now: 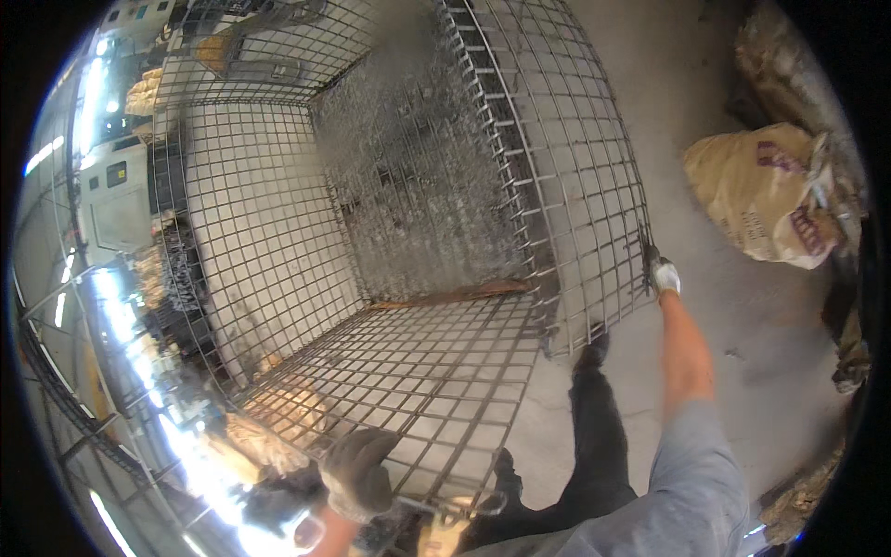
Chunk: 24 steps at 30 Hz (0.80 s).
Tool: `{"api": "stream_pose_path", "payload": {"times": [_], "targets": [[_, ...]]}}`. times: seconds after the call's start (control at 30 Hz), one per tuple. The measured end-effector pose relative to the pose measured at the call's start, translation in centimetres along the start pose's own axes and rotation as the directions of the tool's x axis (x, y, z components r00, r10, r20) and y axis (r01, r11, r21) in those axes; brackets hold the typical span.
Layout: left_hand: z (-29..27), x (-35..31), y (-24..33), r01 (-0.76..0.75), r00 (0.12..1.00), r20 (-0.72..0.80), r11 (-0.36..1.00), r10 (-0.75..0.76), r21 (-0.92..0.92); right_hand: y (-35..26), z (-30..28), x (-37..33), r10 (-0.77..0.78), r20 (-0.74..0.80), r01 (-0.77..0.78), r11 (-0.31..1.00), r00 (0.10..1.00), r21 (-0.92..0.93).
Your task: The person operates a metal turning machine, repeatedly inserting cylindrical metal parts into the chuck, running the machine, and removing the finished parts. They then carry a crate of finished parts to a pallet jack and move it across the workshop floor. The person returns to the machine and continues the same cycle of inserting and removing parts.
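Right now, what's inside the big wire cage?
Inside the wire cage you can see a rough, dark grey layer, with a reddish-brown strip along its near edge. Whatever is under the grey layer is covered, so I can't tell.

I note a grey concrete floor extending down the right side. On it lies 1 bulging tan sack with dark red printing. At left I record a pale machine cabinet bearing a small dark panel. Near it, strip lights and a glare band show; I cannot confirm windows.
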<state>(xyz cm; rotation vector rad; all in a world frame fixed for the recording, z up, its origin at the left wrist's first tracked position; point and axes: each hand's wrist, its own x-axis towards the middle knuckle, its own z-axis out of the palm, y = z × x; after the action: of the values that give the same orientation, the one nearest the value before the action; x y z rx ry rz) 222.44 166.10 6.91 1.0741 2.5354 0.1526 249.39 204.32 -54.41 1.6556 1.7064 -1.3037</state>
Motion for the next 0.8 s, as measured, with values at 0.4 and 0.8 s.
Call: {"api": "stream_pose_path", "payload": {"times": [0.4, 0.8], "targets": [[0.3, -2.5, -0.4, 0.016, 0.986, -0.164, 1.0, -0.019, -0.021, -18.7, -24.6, -44.9, -0.581, -0.061, 0.446, 0.684, 0.812, -0.577], [2.6, -3.1, -1.3, 0.156, 0.943, -0.279, 0.982, -0.179, -0.102, -34.0, -14.6, -53.9, -0.718, 0.603, 0.923, 0.151, 0.348, -0.353]]}}
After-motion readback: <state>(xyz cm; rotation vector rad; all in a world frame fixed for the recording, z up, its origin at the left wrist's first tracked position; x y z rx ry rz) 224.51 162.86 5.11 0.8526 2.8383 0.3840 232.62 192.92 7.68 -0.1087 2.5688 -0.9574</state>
